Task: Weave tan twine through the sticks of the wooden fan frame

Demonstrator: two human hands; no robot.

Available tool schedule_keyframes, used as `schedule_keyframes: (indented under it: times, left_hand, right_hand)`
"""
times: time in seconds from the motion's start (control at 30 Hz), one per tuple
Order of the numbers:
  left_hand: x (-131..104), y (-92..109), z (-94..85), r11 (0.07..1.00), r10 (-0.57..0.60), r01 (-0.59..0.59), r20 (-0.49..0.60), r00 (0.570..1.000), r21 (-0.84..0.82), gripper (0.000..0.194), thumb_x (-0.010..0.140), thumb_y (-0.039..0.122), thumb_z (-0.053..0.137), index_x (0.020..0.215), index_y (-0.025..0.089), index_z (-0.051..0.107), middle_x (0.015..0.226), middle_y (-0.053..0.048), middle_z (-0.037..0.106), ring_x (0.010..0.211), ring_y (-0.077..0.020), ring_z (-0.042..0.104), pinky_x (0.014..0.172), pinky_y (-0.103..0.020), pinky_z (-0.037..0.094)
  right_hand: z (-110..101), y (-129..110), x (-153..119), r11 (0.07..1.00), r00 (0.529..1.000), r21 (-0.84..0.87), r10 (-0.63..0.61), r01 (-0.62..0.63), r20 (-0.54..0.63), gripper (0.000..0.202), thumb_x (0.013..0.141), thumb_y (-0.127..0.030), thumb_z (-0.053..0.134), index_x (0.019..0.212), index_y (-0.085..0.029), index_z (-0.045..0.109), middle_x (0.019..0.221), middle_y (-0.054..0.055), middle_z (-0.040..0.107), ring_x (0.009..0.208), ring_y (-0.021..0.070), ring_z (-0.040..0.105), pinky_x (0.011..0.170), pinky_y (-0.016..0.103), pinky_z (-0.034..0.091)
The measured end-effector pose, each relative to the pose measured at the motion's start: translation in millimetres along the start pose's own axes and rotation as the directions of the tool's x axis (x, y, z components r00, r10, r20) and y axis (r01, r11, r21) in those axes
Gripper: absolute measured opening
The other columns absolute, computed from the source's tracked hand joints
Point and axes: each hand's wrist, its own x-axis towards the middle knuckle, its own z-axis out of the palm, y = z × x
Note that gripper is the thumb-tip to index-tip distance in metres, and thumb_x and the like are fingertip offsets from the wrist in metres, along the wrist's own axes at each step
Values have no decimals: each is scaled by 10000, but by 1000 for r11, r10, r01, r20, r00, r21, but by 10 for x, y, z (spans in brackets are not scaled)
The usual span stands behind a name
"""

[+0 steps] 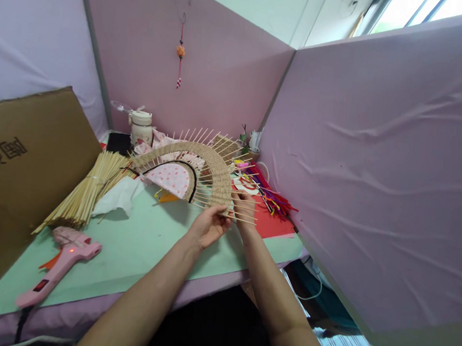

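Gripping woven fan (221, 180) by its edge above open tabletop (152, 247)

Left hand (209, 227) is gripping the lower right end of a woven half-round fan (221, 180); right hand (245, 208) is holding it just beyond, among the projecting sticks (251, 218). Dotted fabric (169, 178) is filling the fan's centre. On the green tabletop (152, 253), a straw bundle (88, 186) is lying left, white tissue (119, 198) beside it. Pink glue gun (65, 261) is resting nearer, light glowing red. Cream bottle (141, 125) is standing behind. Red sheet (269, 219) is lying right. Beaded pendant (180, 51) is hanging against the pink partition (235, 52).
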Motion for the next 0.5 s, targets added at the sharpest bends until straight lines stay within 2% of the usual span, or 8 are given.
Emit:
schedule_keyframes:
  times: [0.13,0.33,0.5]
  left_hand:
    - [-21,14,1,982,1,1,11,1000,-190,228,933,268,475,888,113,635,588,-18,584,463,-88,530,442,-184,462]
    - [9,-21,0,974,23,-33,-46,999,-225,145,915,191,510,921,117,635,559,9,541,415,-64,481,396,-146,405]
    - [5,-45,14,978,47,-58,-57,997,-203,150,918,163,504,925,107,643,556,17,530,398,-43,462,403,-130,403]
  right_hand:
    - [-12,-7,-22,1000,999,-12,-19,19,28,346,611,-479,752,641,-161,616,608,-8,596,582,122,497,600,274,407]
    - [-75,-36,-59,996,998,-74,-50,51,26,361,639,-490,749,647,-160,602,583,-36,528,561,102,425,563,257,345]
    - [-217,-173,-123,991,996,-109,-69,75,63,325,674,-468,728,706,-160,630,649,-16,576,602,115,465,601,257,372]
